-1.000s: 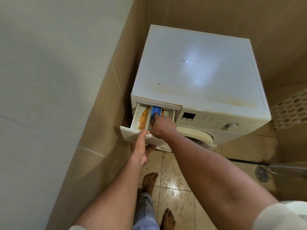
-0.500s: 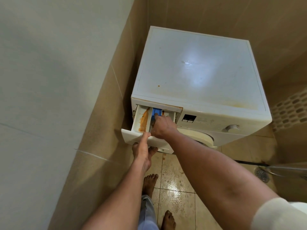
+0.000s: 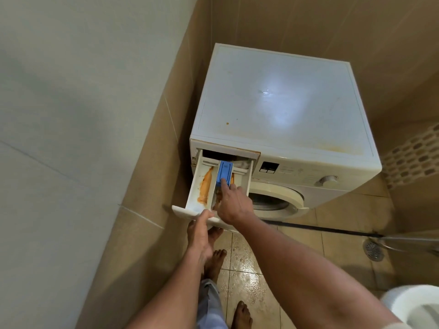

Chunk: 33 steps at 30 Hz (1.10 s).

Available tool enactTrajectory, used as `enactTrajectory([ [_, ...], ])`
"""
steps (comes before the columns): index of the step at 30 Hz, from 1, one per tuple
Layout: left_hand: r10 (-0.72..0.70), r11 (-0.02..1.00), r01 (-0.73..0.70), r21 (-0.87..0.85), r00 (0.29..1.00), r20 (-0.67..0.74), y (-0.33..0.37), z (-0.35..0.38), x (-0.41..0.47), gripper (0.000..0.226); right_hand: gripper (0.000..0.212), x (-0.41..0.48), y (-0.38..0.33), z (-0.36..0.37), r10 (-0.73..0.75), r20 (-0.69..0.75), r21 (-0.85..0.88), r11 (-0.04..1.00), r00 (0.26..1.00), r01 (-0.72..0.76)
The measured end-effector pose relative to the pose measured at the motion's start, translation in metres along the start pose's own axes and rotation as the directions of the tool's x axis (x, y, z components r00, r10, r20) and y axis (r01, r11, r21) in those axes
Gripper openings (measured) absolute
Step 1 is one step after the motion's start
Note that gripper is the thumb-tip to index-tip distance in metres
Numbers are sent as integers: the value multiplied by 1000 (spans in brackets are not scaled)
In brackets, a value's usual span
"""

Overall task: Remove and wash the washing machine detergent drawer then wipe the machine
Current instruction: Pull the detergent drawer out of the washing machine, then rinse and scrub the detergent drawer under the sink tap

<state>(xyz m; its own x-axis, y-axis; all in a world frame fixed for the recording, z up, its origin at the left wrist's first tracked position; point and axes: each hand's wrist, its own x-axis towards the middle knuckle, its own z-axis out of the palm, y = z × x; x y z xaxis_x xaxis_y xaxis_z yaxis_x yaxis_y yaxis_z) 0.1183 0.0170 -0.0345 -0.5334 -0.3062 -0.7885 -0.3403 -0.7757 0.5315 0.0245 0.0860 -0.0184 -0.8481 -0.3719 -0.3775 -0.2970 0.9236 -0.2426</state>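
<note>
A white front-loading washing machine (image 3: 280,103) stands in a tiled corner. Its detergent drawer (image 3: 197,186) is pulled far out at the top left, with orange residue in the left compartment and a blue insert (image 3: 225,170) in the middle one. My left hand (image 3: 200,230) grips the drawer's front panel from below, thumb on top. My right hand (image 3: 234,201) reaches into the drawer, its index finger pressing on the near end of the blue insert.
Beige tiled walls close in on the left and behind the machine. The wet tiled floor (image 3: 251,281) shows my bare feet (image 3: 215,262). A floor drain (image 3: 374,250) and a metal hose lie at the right; a white toilet rim (image 3: 415,305) is at the bottom right.
The drawer has slid much farther out of the machine, showing the whole blue insert. My right index finger has stayed on the insert while my left hand kept pulling the front panel.
</note>
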Motion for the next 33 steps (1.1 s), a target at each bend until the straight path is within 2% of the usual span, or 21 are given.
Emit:
enactTrajectory([
  [3, -14, 1000, 14, -18, 1000, 11, -7, -11, -12, 35, 71, -32, 5, 2, -14, -119, 112, 993, 993, 27],
  [5, -27, 999, 27, -45, 1000, 6, -10, -14, -24, 32, 54, -53, 15, -1, 43, -265, 283, 958, 963, 35],
  [7, -44, 998, 45, -54, 999, 25, -14, -13, -38, 35, 38, -73, 31, -5, 199, -391, 465, 886, 899, 6],
  [9, -70, 996, 73, -42, 995, 63, -19, -8, -55, 35, 34, -96, 55, -8, 389, -415, 586, 806, 822, -86],
  [10, -84, 996, 87, -31, 993, 86, -23, -3, -62, 35, 37, -108, 70, -10, 471, -387, 629, 764, 793, -147],
  [12, -99, 995, 98, 14, 988, 118, -32, 8, -74, 36, 51, -127, 100, -11, 573, -237, 714, 650, 784, -260],
  [15, -128, 987, 106, 118, 971, 204, -53, 41, -99, 37, 75, -164, 151, -15, 523, 66, 872, 383, 850, -304],
  [16, -139, 982, 102, 161, 961, 240, -60, 52, -105, 36, 74, -175, 164, -17, 489, 127, 898, 314, 863, -310],
  [18, -187, 960, 101, 262, 927, 325, -76, 78, -125, 34, 62, -204, 193, -20, 479, 149, 926, 238, 865, -292],
  [21, -275, 905, 72, 420, 852, 446, -102, 115, -149, 31, 36, -242, 226, -24, 569, 115, 958, 154, 814, -243],
  [24, -406, 801, 35, 597, 764, 500, -129, 151, -164, 28, 34, -282, 259, -25, 706, 112, 979, 42, 699, -199],
  [27, -525, 621, -78, 780, 698, 488, -156, 181, -175, 49, 33, -328, 287, -24, 796, 127, 985, -30, 592, -172],
  [30, -593, 411, -277, 869, 642, 486, -193, 209, -183, 85, 27, -380, 308, -16, 902, 162, 984, -118, 400, -131],
  [31, -594, 365, -340, 867, 631, 498, -204, 217, -183, 89, 26, -395, 312, -12, 924, 178, 982, -145, 340, -120],
  [33, -643, 262, -447, 855, 580, 500, -230, 234, -196, 81, 27, -432, 317, 0, 948, 234, 971, -214, 216, -110],
])
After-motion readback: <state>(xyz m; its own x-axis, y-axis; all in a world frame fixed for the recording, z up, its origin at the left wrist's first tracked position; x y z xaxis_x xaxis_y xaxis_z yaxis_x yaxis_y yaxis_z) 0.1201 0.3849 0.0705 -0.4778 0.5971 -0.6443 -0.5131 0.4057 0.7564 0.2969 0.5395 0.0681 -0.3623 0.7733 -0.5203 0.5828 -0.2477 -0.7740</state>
